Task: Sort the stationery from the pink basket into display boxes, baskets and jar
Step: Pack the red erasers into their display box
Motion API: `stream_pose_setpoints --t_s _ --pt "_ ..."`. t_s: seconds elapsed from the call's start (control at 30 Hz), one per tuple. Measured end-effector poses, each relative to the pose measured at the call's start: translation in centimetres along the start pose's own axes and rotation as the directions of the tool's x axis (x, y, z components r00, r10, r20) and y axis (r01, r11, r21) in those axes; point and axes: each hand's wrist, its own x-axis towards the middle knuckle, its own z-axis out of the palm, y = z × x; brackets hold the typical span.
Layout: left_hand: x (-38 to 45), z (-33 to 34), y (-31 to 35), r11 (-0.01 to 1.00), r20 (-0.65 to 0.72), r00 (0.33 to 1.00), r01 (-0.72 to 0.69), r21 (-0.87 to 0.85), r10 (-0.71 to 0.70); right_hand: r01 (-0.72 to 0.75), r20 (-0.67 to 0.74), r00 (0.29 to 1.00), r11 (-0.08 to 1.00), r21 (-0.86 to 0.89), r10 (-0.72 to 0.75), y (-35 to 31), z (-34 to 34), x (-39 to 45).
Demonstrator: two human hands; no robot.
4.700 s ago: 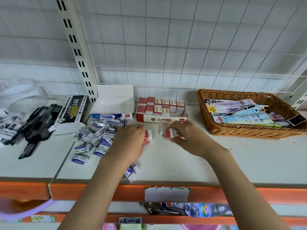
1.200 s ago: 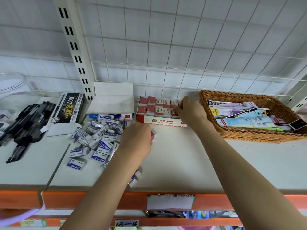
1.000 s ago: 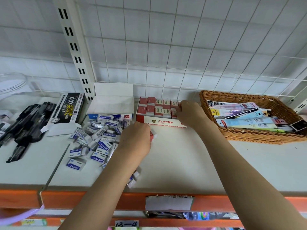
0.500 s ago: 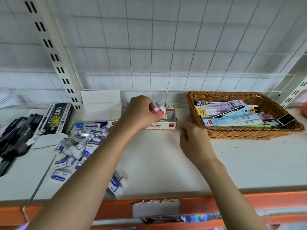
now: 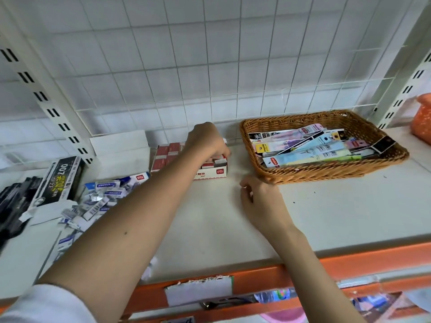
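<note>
So we've got our left hand point(image 5: 207, 142) reached out over the far right corner of the red and white cardboard display box point(image 5: 211, 172), fingers curled down onto the small red-wrapped erasers point(image 5: 163, 151) packed inside; whether it's actually pinching one we can't tell, the fingers hide it. Our right hand point(image 5: 261, 198) rests on the white shelf point(image 5: 338, 213) just near of the brown wicker basket point(image 5: 326, 169), fingers loosely curled and holding nothing. That basket is full of flat pastel stationery packets point(image 5: 310, 150). Left of the display box there's a messy pile of blue and white wrapped erasers point(image 5: 102, 197) spilling out of an open white box point(image 5: 121, 152), then a black carton with yellow lettering point(image 5: 59, 179) and a heap of black pens point(image 5: 12, 206) at the far left edge.
</note>
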Motion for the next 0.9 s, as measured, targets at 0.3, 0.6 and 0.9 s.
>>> stream_pose_setpoints --t_s 0.3,0.6,0.9 --pt "-0.3 0.2 -0.2 0.992 0.088 0.995 0.035 0.124 -0.046 0.010 0.045 0.999 1.000 0.005 -0.010 0.0 -0.3 0.3" --pt "0.3 -0.7 -2.3 0.997 0.088 0.996 -0.003 -0.072 0.009 0.005 0.138 0.990 0.999 -0.052 0.002 0.2 -0.7 0.9" --pt "-0.3 1.5 -1.1 0.965 -0.065 0.975 -0.198 0.175 0.212 0.037 0.133 0.991 0.999 -0.021 -0.034 0.1 -0.3 1.2"
